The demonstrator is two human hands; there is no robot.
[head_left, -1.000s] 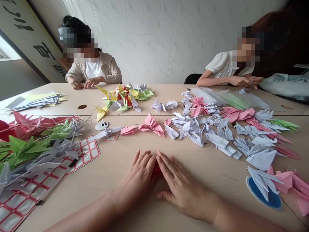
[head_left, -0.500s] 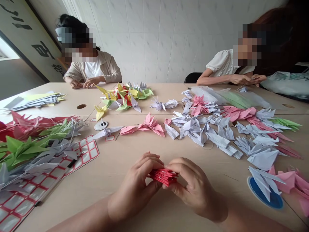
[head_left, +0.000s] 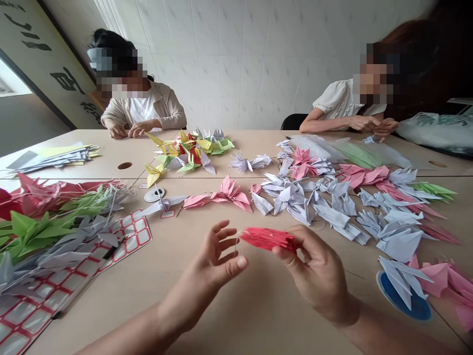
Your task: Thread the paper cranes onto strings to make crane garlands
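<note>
Between the thumb and fingers of my right hand (head_left: 314,268) is a stack of red folded paper (head_left: 264,238), raised above the table and pointing left. My left hand (head_left: 216,266) is just left of the stack, with thumb and fingers apart. A thin thread (head_left: 237,241) hangs from the stack's left end near those fingers; whether it touches them I cannot tell. Beyond my hands lie pink folded paper pieces (head_left: 229,195) and a heap of pale lilac folded paper (head_left: 286,197). The inner side of the red stack is hidden by my right fingers.
Red-bordered label sheets (head_left: 55,286) lie at left under green folded paper (head_left: 29,229). A blue round spool (head_left: 402,296) sits at right beneath pale paper. Across the table (head_left: 207,305), two people work; colourful paper cranes (head_left: 188,148) lie between them, flat paper sheets (head_left: 55,157) at far left.
My left hand has let go of the red paper stack and opened. My right hand has moved slightly up and right with the stack, now turned lengthwise.
</note>
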